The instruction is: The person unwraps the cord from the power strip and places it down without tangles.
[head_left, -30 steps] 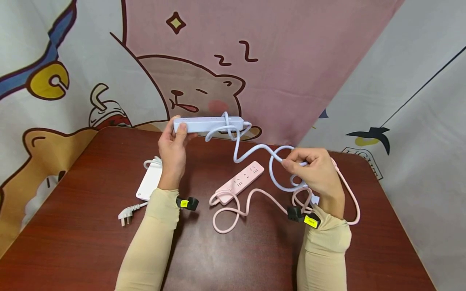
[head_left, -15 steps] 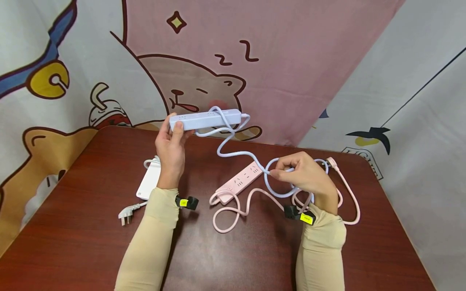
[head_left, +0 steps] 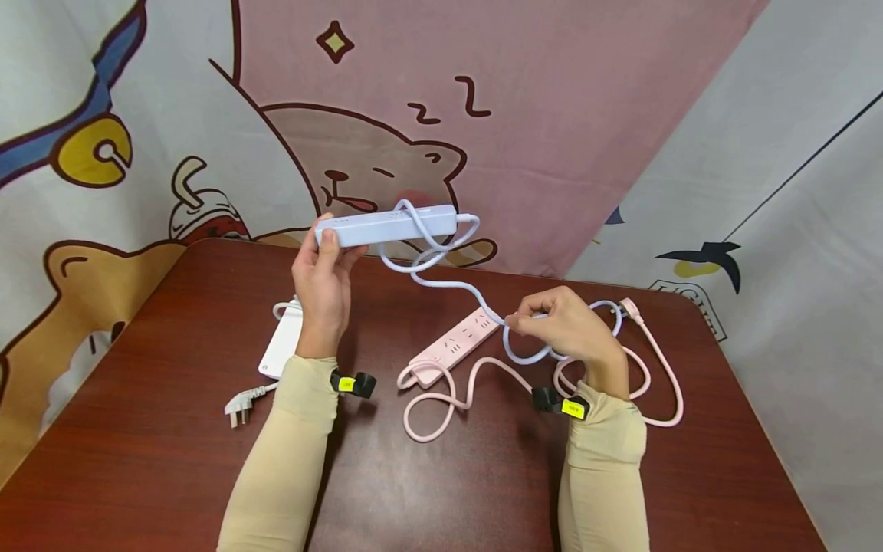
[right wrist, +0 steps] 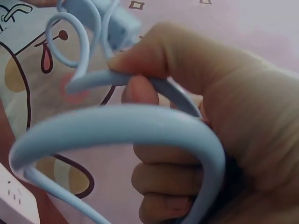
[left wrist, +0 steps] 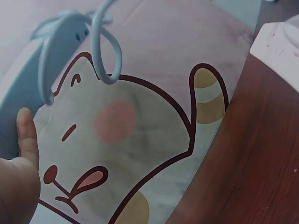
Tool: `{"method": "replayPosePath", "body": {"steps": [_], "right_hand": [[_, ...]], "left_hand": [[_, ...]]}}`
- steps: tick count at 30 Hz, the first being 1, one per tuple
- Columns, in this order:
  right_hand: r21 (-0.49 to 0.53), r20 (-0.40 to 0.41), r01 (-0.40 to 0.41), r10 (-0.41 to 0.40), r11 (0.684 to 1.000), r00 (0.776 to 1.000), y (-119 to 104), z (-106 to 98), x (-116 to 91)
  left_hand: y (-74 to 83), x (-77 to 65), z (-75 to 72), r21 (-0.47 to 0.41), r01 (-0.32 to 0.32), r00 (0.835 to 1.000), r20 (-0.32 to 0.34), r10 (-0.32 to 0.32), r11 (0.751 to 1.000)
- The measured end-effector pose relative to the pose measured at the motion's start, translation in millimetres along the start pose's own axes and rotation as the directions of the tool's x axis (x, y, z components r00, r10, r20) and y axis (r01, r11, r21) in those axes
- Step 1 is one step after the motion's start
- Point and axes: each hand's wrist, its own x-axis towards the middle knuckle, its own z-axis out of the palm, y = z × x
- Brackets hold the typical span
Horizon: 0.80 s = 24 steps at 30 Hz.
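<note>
My left hand [head_left: 322,284] grips the left end of a light blue power strip [head_left: 375,226], raised above the table's far edge with its sockets upward. In the left wrist view, the thumb [left wrist: 27,135] presses against the blue strip [left wrist: 14,102]. The strip's blue cord [head_left: 448,284] leaves its right end, loops around its body and runs down to the right. My right hand [head_left: 569,326] pinches that cord between thumb and forefinger. In the right wrist view, the pinched cord [right wrist: 96,79] bends back in a thick loop near the curled fingers [right wrist: 163,177].
A pink power strip [head_left: 455,346] lies mid-table, its pink cord [head_left: 507,366] looping rightward to a pink plug [head_left: 629,308]. At left lies a white power strip [head_left: 281,345] with its white plug [head_left: 239,404]. A patterned curtain [head_left: 538,138] hangs behind the table [head_left: 441,491].
My right hand has moved left and down with the blue cord. My left hand has shifted slightly left, tilting the blue strip so its socket face shows more. The loop around it has widened.
</note>
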Motion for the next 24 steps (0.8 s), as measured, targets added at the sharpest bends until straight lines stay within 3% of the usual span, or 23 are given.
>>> {"method": "replayPosePath", "body": {"steps": [7, 12, 18, 24], "right_hand": [[0.026, -0.095, -0.047, 0.049, 0.999, 0.994, 5.6, 0.6, 4.4], [0.088, -0.205, -0.086, 0.102, 0.992, 0.973, 6.3, -0.1, 3.8], [0.240, -0.329, -0.135, 0.211, 0.961, 0.921, 5.0, -4.7, 2.9], [0.363, -0.487, -0.067, 0.250, 0.930, 0.837, 4.2, -8.0, 1.8]], "left_hand": [[1.2, -1.0, -0.1, -0.052, 0.009, 1.000, -0.001, -0.009, 0.999], [0.6, -1.1, -1.2, -0.057, -0.018, 1.000, -0.009, 0.017, 0.998], [0.3, -1.4, -3.4, -0.040, -0.060, 0.998, 0.002, 0.061, 0.997], [-0.9, -1.0, -4.5, -0.030, -0.078, 0.997, 0.015, 0.078, 0.997]]}}
